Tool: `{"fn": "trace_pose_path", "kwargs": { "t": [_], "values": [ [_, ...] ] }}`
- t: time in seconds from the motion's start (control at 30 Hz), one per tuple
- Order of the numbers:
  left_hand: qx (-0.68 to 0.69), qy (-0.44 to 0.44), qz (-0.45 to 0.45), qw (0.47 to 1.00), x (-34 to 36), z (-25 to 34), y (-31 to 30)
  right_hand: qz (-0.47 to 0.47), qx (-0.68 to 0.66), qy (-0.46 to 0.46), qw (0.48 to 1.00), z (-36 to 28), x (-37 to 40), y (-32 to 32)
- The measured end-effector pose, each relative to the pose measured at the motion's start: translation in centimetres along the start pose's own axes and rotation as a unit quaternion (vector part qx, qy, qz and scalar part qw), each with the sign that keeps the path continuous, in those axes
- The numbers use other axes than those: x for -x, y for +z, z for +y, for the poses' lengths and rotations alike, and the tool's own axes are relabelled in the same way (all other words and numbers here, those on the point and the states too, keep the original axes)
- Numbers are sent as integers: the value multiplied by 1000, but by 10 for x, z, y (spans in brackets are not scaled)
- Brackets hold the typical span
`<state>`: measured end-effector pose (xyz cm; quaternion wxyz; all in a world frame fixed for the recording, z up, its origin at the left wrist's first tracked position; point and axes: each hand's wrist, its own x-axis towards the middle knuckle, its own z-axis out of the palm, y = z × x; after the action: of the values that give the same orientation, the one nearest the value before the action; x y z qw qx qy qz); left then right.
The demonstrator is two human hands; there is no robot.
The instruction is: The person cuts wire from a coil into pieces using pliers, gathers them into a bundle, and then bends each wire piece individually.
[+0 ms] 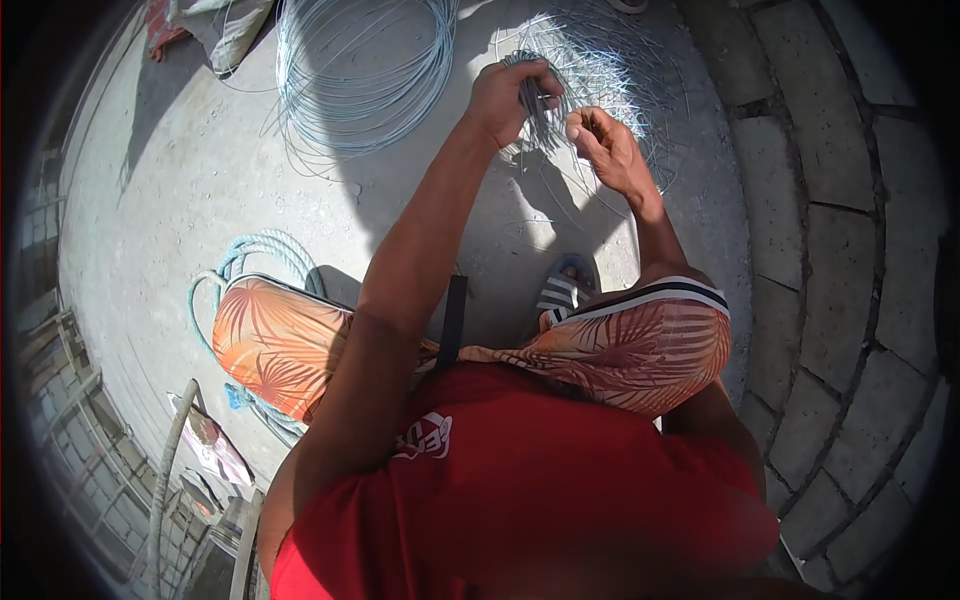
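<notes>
Two hands at 12 o'clock, above tangled wire loops (625,60) on concrete floor (180,180). Left hand (505,100) fisted round bundle of short wires (538,100), which hangs near upright. Right hand (610,150) just beside, toward 1 o'clock: fingers curled, thumb and forefinger pinching bundle's edge. Large wire coil (360,70) at 11 o'clock. Striped sandal (562,290) near centre. Blue-green rope (250,250) at 9 o'clock. Stone blocks (850,250) at 3 o'clock.

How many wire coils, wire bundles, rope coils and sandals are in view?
Wire coils: 2
Wire bundle, gripped in left hand: 1
Rope coil: 1
Sandal: 1
Total: 5
</notes>
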<state>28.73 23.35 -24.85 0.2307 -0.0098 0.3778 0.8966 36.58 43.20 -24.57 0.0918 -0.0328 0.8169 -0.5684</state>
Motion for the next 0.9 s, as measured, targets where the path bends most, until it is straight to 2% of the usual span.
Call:
{"fn": "trace_pose_path", "kwargs": {
  "t": [0.07, 0.13, 0.17, 0.2, 0.27, 0.33, 0.4, 0.47, 0.53, 0.57, 0.6, 0.67, 0.7, 0.73, 0.77, 0.83, 0.9],
  "values": [
    [123, 32, -42, 991, -6, 24, -25, -21, 7, 2, 1000, 24, -2, -8],
    [176, 74, -7, 982, 5, 58, -35, -5, -5, 29, 1000, 59, -3, -15],
    [124, 80, 4, 989, 8, 70, -46, 32, -102, 49, 993, 86, -6, -15],
    [73, 84, 15, 994, 11, 79, -56, 127, -202, 102, 966, 87, -8, -10],
    [-27, 71, 28, 997, 17, 73, -58, 237, -372, 154, 884, 78, -20, -11],
    [-133, 45, 23, 990, 26, 54, -42, 259, -496, 131, 818, 76, -37, -18],
    [-249, 58, -5, 967, 30, 12, -25, 281, -588, 124, 748, 64, -55, -21],
    [-414, -8, -49, 909, 42, -11, -1, 276, -621, 126, 723, 59, -66, -25],
    [-486, -21, -69, 871, 55, -26, 28, 278, -641, 132, 703, 42, -68, -27],
    [-520, 32, -44, 852, 56, -42, 29, 269, -649, 121, 701, 44, -69, -28],
    [-509, 38, -25, 859, 53, -52, 28, 271, -664, 111, 688, 38, -68, -27],
    [-490, 48, 22, 870, 48, -64, 21, 344, -604, 121, 709, 26, -64, -23],
    [-468, 90, 38, 878, 42, -65, 11, 337, -561, 114, 748, 31, -65, -22],
    [-384, 35, 87, 918, 40, -54, 11, 329, -516, 109, 784, 42, -64, -22],
    [-313, 67, 95, 943, 31, -46, -1, 320, -469, 103, 817, 54, -59, -20],
    [-205, 115, 105, 966, 21, -21, -19, 295, -227, 108, 922, 85, -50, -11],
    [-144, 123, 97, 977, 19, 13, -31, 231, 43, 75, 969, 119, -39, 2]
  ]
}}
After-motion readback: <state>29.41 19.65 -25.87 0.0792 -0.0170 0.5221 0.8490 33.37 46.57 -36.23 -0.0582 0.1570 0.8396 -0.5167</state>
